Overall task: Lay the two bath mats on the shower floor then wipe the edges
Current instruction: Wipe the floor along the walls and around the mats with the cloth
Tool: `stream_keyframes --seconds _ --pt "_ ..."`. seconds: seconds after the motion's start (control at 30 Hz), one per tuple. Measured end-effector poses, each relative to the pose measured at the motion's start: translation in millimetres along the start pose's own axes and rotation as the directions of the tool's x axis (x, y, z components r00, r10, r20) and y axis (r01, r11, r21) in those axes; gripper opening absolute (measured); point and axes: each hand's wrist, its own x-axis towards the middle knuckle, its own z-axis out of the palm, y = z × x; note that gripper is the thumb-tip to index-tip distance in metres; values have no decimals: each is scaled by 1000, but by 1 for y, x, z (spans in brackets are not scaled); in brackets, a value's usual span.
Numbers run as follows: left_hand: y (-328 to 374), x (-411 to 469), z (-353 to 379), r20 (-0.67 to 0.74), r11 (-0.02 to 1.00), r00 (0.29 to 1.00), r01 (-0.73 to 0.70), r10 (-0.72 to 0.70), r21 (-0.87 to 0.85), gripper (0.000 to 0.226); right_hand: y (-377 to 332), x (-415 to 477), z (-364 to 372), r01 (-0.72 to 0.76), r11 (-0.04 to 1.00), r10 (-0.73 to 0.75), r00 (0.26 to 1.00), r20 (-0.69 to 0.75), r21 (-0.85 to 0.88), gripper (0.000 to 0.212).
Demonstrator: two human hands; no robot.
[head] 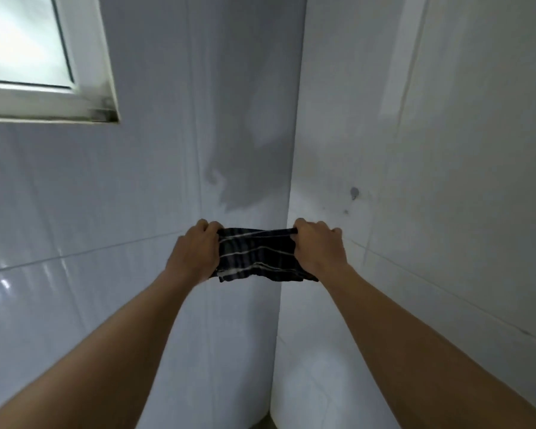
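Cloth (pixel 256 255): we see a dark cloth with pale stripes, pulled wide between both hands, up in the air in front of the wall corner. Its lower edge hangs loose and rumpled. We cannot tell whether it touches the tiles.
Left hand (pixel 195 252): fingers curled tight round the cloth's left end, back of the hand toward us.
Right hand (pixel 317 246): clamped the same way on the cloth's right end, knuckles up, level with the left hand.
Arms (pixel 130 345): both bare, reaching forward and up from the lower corners, nearly straight.
Corner (pixel 294 150): two white tiled walls meet just behind the cloth; the seam runs top to bottom, a little right of the middle.
Left wall (pixel 75 212): glossy, with bright glints low at the left and a grey shadow (pixel 254 168) above the hands.
Right wall (pixel 446 150): duller; we make out a small dark mark (pixel 354 192) above and to the right of the right hand.
Window (pixel 87 57): white frame at the top left, pane bright and blurred.
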Motion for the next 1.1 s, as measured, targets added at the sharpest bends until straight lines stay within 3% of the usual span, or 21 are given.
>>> stream_keyframes --seconds 0.47,0.77,1.1 --pt "-110 -184 -124 -53 918 919 393 -391 42 28 -185 -62 40 248 911 -296 949 104 330 13" --pt "-185 -317 -169 -24 844 844 537 -537 7 30 -302 -155 68 183 871 -336 899 281 456 18" --pt "-259 -423 -150 67 729 732 682 -678 -65 30 -376 -231 142 141 872 -361 832 421 469 15"
